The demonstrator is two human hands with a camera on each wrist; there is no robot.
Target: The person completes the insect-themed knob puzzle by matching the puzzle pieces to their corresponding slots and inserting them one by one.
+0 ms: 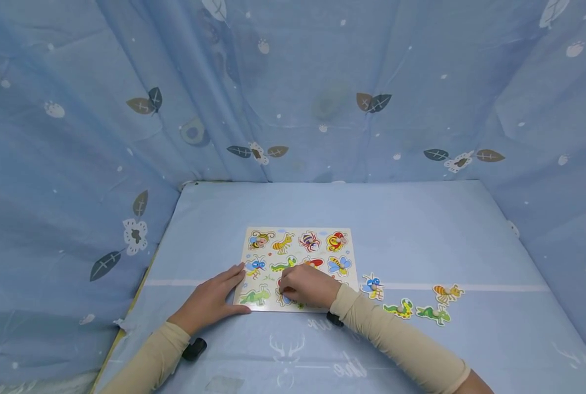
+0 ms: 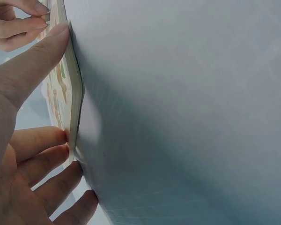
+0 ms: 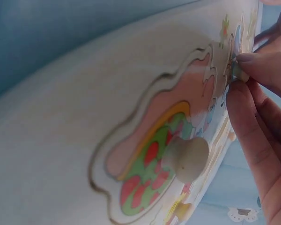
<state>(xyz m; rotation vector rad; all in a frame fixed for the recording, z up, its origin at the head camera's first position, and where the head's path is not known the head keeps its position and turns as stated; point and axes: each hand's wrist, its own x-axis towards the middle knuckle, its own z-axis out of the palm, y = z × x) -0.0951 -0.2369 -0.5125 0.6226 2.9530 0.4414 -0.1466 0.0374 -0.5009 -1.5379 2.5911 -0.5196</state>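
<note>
A flat insect puzzle board [image 1: 296,234] lies on the table. My left hand [image 1: 211,298] rests at its near left corner, thumb along the front edge and fingers against the left side; the left wrist view shows the thumb [image 2: 51,47] on the board's rim. With thumb and finger, my right hand [image 1: 309,284] pinches the small knob [image 3: 240,71] of a blue-winged insect piece [image 1: 285,300] in the near row. That piece is partly hidden by the hand, and whether it sits fully in its recess I cannot tell. A knobbed butterfly piece [image 3: 154,159] lies in the board beside it.
Right of the board lie several loose pieces: a blue mosquito [image 1: 373,287], a green caterpillar [image 1: 399,308], a grasshopper [image 1: 434,314] and an orange ant [image 1: 447,294]. A patterned blue cloth [image 1: 396,219] covers the table, and blue curtains [image 1: 322,98] hang behind and at both sides.
</note>
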